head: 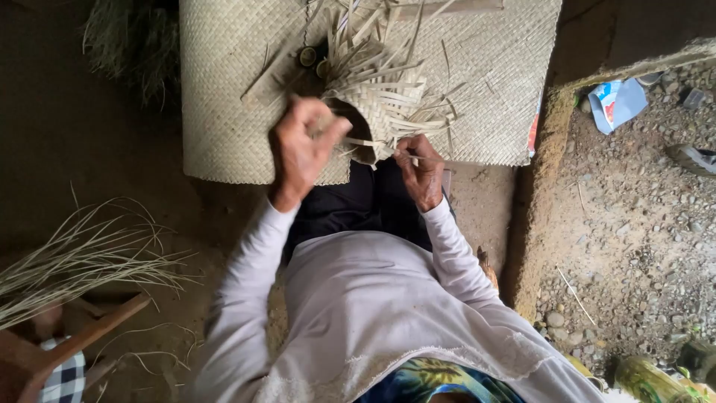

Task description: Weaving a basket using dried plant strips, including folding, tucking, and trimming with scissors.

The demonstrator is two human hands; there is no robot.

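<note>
A half-woven piece of pale dry leaf strips (380, 86), with many loose strip ends sticking out, lies over my lap and the woven mat (224, 89) ahead of me. My left hand (302, 149) is raised above its left side, fingers closed on a strip end. My right hand (420, 173) pinches another thin strip at the piece's lower right edge. Both arms wear white long sleeves.
A bundle of long dry strips (74, 257) lies at the left over a wooden chair frame (89, 332). A raised earthen ledge (537, 194) borders gravel ground at the right, with a blue-white scrap (615, 101) and a green bottle (649, 380).
</note>
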